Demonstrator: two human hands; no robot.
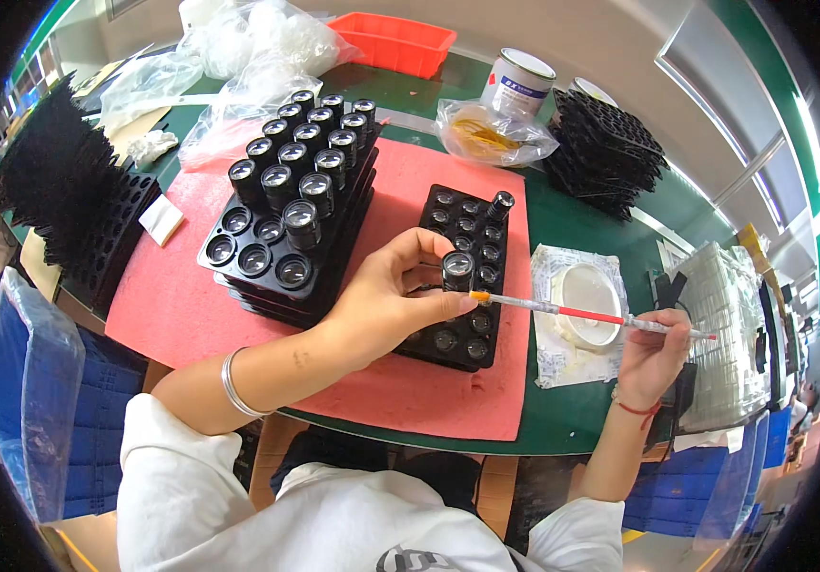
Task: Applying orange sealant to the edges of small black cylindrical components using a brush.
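Between the thumb and fingers of my left hand (408, 284) is a small black lens barrel (457, 271) with clear glass facing up. I hold it over a black tray (445, 355) with lens pieces in its pockets. A thin stick-like tool (589, 315) with a red middle and orange end is pinched in my right hand (655, 348). Its orange end is at the barrel's side by my left thumb; whether they touch, I cannot tell. One taller lens barrel (500, 205) stands at that tray's far right corner. Left of it, stacked black trays (262, 284) carry rows of upright lens barrels (302, 221).
A pink mat (381, 396) lies under the trays on a green table (562, 434). To the right sit a white round dish (588, 303) and clear plastic trays (719, 334). Black trays are piled far right (610, 153) and left (57, 191). A can (518, 84) and red bin (391, 43) stand behind.
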